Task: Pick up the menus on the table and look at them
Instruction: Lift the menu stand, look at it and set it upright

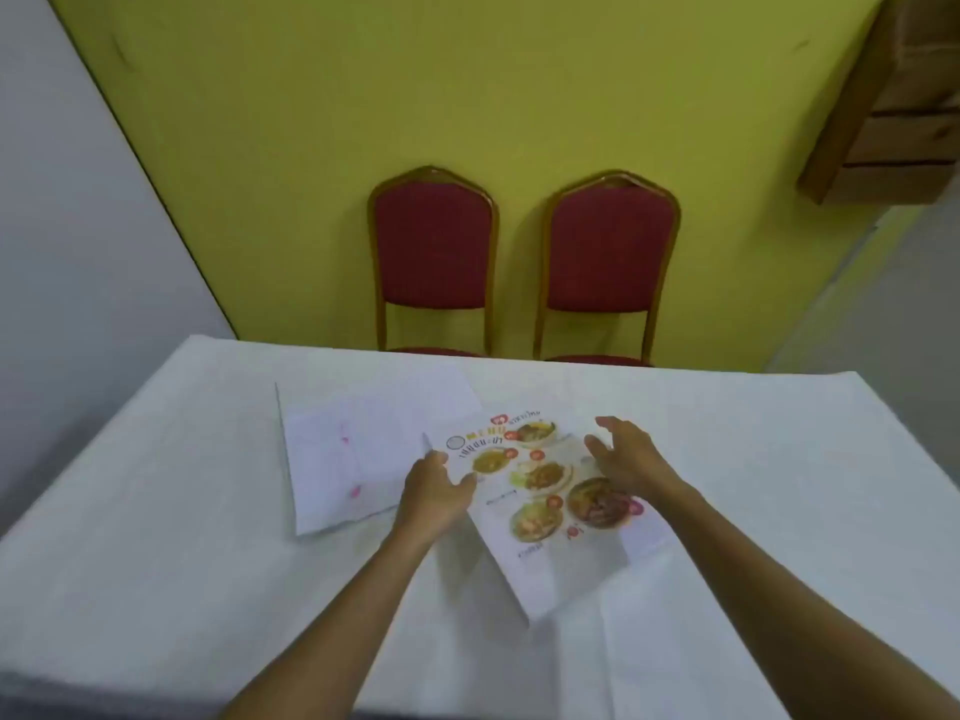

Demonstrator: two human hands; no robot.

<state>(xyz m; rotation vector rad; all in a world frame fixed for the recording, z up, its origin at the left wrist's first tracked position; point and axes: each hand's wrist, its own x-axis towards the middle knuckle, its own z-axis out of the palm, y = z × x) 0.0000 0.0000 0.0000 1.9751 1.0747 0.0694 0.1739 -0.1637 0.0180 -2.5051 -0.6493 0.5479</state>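
Note:
A printed menu (545,491) with photos of several dishes lies face up and slanted on the white tablecloth (156,563). My left hand (434,491) rests at its left edge, fingers apart, thumb touching the sheet. My right hand (623,459) hovers over its right side, fingers spread, holding nothing. A second sheet (363,449), white with faint pink marks, lies face down to the left, partly overlapped by the menu's corner.
Two red-cushioned chairs, one on the left (434,257) and one on the right (608,262), stand against the yellow wall beyond the table's far edge. A wooden shelf unit (893,111) hangs at the upper right.

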